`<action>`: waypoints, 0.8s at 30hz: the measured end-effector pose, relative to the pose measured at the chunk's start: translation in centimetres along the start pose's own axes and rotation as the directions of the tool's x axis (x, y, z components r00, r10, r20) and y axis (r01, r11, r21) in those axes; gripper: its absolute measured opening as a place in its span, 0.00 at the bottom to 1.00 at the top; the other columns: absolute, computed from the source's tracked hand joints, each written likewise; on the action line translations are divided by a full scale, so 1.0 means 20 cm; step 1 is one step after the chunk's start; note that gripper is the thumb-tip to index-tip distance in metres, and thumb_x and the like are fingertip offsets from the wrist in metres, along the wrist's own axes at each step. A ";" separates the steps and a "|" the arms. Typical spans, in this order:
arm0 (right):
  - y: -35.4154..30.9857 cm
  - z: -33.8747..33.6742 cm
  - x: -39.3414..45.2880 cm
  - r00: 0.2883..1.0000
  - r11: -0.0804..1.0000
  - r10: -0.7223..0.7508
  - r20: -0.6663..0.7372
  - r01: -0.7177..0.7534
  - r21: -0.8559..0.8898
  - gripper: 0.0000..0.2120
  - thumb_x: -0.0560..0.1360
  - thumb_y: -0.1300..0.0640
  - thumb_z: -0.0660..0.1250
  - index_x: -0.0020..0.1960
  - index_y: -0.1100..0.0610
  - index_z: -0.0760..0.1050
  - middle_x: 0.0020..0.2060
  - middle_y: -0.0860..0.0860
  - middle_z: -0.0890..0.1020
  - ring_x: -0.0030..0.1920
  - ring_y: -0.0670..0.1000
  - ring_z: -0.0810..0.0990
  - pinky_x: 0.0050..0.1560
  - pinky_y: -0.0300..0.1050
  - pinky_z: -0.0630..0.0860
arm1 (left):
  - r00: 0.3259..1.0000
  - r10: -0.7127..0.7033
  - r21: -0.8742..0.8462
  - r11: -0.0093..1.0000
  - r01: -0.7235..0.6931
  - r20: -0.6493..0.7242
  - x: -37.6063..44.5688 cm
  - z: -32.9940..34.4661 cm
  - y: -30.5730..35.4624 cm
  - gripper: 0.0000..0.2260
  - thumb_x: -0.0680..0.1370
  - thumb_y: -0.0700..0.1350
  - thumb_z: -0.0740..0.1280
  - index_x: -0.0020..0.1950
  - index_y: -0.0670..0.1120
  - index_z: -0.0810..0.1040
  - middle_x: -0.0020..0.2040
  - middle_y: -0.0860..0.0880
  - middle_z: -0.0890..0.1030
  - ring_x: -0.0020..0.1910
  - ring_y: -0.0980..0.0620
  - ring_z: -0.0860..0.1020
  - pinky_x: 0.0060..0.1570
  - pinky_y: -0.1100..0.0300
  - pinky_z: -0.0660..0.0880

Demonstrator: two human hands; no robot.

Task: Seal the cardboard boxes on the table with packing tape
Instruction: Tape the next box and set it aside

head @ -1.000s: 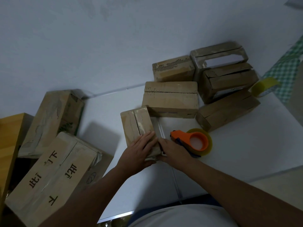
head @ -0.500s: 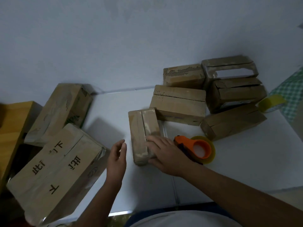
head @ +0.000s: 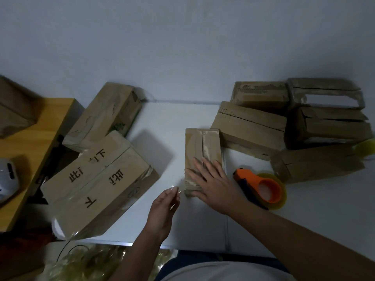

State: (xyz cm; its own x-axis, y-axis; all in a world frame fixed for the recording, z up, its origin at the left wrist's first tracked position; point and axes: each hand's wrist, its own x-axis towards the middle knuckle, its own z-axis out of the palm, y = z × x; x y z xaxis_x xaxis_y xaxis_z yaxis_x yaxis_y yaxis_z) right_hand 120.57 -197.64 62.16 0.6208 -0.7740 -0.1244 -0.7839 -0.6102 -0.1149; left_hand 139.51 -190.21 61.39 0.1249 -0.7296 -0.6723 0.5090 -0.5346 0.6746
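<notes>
A small cardboard box (head: 203, 145) lies lengthwise in the middle of the white table (head: 174, 118), its top seam showing. My right hand (head: 213, 183) lies flat on its near end, fingers spread. My left hand (head: 163, 207) hovers just left of the box's near corner, fingertips pinched on a thin strip of clear tape (head: 174, 188) that glints. An orange tape dispenser (head: 261, 187) with a yellowish roll lies on the table right of my right hand.
Several more boxes (head: 251, 128) are piled at the back right, one lying nearest (head: 316, 163), with a yellow tape roll (head: 367, 147) at the edge. Two bigger boxes (head: 97, 183) sit left, beside a wooden shelf (head: 30, 142). Crumpled clear plastic (head: 91, 262) lies below the table's front edge.
My left hand came off the box and moved to its near left corner, now pinching clear tape. My right hand slid onto the box's near end. The view shifted left.
</notes>
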 end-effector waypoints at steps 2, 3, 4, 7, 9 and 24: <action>0.00 0.00 0.00 1.000 1.000 0.005 -0.001 -0.005 0.004 0.31 0.80 0.36 0.49 0.79 0.46 0.48 0.79 0.52 0.48 0.79 0.57 0.47 0.75 0.61 0.50 | 0.999 0.044 0.008 0.999 -0.044 0.004 -0.01 0.01 0.01 0.05 0.73 0.47 0.72 0.43 0.46 0.86 0.42 0.47 0.81 0.41 0.53 0.79 0.51 0.61 0.78; 0.00 0.01 0.00 1.000 1.000 0.006 -0.002 -0.006 0.007 0.31 0.80 0.36 0.50 0.79 0.46 0.49 0.79 0.52 0.49 0.79 0.57 0.48 0.75 0.61 0.51 | 0.998 0.059 0.017 0.998 -0.059 -0.009 -0.01 0.02 0.00 0.05 0.75 0.46 0.71 0.43 0.47 0.86 0.42 0.47 0.82 0.42 0.53 0.79 0.51 0.61 0.77; 0.00 0.01 0.00 1.000 1.000 0.006 -0.004 -0.006 0.006 0.31 0.80 0.36 0.50 0.79 0.46 0.49 0.79 0.52 0.50 0.78 0.57 0.49 0.75 0.61 0.52 | 0.997 0.074 0.030 0.997 -0.074 -0.029 0.00 0.03 0.00 0.06 0.76 0.44 0.70 0.43 0.46 0.85 0.42 0.47 0.82 0.42 0.53 0.79 0.51 0.61 0.77; 0.00 0.01 0.00 1.000 1.000 0.008 -0.019 -0.008 0.000 0.32 0.80 0.37 0.53 0.79 0.46 0.50 0.79 0.52 0.51 0.78 0.58 0.51 0.75 0.61 0.53 | 0.982 0.168 0.144 0.977 -0.156 -0.082 0.01 0.04 -0.01 0.06 0.79 0.44 0.68 0.45 0.44 0.82 0.41 0.50 0.81 0.43 0.55 0.79 0.49 0.62 0.76; 0.00 0.01 0.00 1.000 1.000 0.003 -0.012 -0.003 -0.016 0.32 0.80 0.37 0.53 0.79 0.46 0.48 0.79 0.52 0.49 0.78 0.58 0.49 0.75 0.61 0.52 | 0.968 0.233 0.224 0.952 -0.207 -0.097 0.02 0.05 -0.03 0.07 0.80 0.44 0.68 0.44 0.43 0.82 0.41 0.52 0.81 0.42 0.58 0.78 0.48 0.62 0.75; -0.01 -0.01 0.00 0.999 1.000 0.021 0.031 -0.021 0.009 0.31 0.80 0.40 0.51 0.79 0.44 0.44 0.79 0.51 0.44 0.79 0.57 0.44 0.75 0.61 0.48 | 0.976 0.218 0.346 0.915 -0.208 0.010 0.15 0.10 -0.07 0.06 0.81 0.42 0.65 0.45 0.45 0.78 0.47 0.47 0.82 0.49 0.51 0.79 0.50 0.59 0.74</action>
State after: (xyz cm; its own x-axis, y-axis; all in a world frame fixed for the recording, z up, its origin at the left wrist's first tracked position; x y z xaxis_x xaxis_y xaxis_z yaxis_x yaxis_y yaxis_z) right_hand 120.76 -197.54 62.37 0.6046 -0.7808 -0.1575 -0.7965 -0.5923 -0.1214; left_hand 137.50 -192.38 59.05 0.2243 -0.8328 -0.5061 0.1448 -0.4851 0.8624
